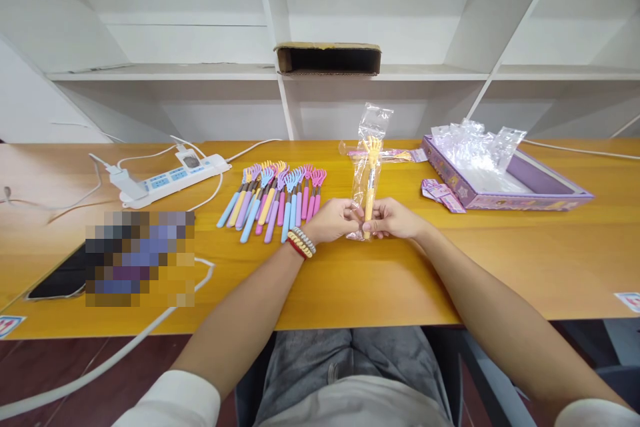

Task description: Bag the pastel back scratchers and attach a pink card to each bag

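Observation:
Upright above the table, a yellow hand-shaped back scratcher sits in a clear plastic bag. My left hand is closed on the bag's lower left edge. With thumb and fingers, my right hand pinches the scratcher near the bottom of its handle; whether bag film lies between cannot be made out. Left of my hands lies a pile of loose back scratchers in blue, purple, pink and yellow. Behind the held one, another bagged scratcher lies flat on the table.
On the right stands a purple box tray with clear bags in it. Folded purple printed cards lie beside it. A white power strip, cables and a dark phone occupy the left. A cardboard box sits on the shelf.

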`<state>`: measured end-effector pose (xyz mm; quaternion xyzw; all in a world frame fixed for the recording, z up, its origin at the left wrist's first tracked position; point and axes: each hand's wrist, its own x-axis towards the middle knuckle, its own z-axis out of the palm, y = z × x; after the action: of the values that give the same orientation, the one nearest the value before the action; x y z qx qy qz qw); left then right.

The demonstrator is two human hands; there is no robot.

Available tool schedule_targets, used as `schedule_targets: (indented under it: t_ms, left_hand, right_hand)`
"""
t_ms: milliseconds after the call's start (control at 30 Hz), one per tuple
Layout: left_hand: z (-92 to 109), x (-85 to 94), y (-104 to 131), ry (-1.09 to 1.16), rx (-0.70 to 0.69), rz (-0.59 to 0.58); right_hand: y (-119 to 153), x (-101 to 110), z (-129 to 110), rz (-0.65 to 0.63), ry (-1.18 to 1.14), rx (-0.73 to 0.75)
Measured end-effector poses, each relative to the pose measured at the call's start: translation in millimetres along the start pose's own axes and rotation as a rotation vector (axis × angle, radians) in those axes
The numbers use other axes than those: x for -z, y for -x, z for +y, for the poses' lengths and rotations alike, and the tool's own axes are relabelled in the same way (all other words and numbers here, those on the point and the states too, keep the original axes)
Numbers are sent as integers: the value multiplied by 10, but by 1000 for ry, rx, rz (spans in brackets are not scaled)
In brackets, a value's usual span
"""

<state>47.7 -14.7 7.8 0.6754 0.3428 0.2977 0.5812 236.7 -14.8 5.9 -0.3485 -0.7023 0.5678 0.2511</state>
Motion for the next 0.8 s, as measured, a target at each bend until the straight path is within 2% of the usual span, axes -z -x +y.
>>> schedule_targets:
  t_ms: [300,400,500,567,633,800]
  left_hand:
    - [27,55,-3,-7,35,-47]
    - [23,58,-23,83,32,82]
    - [6,60,-57,158,-38,267]
    - [-9,66,-78,194,-77,349]
    - [-28,74,-93,222,-102,388]
    - [-67,83,-107,253,-97,384]
  right_hand:
    - [9,15,3,-72,-10,-32]
    - [9,9,14,-158,12,-83]
    - [13,-20,-11,-230,58,-118]
    - [18,-43,-44,-258,97,-123]
    - [25,-59,-80,-275,125,-113]
    - [33,-41,-108,-285,153,-88]
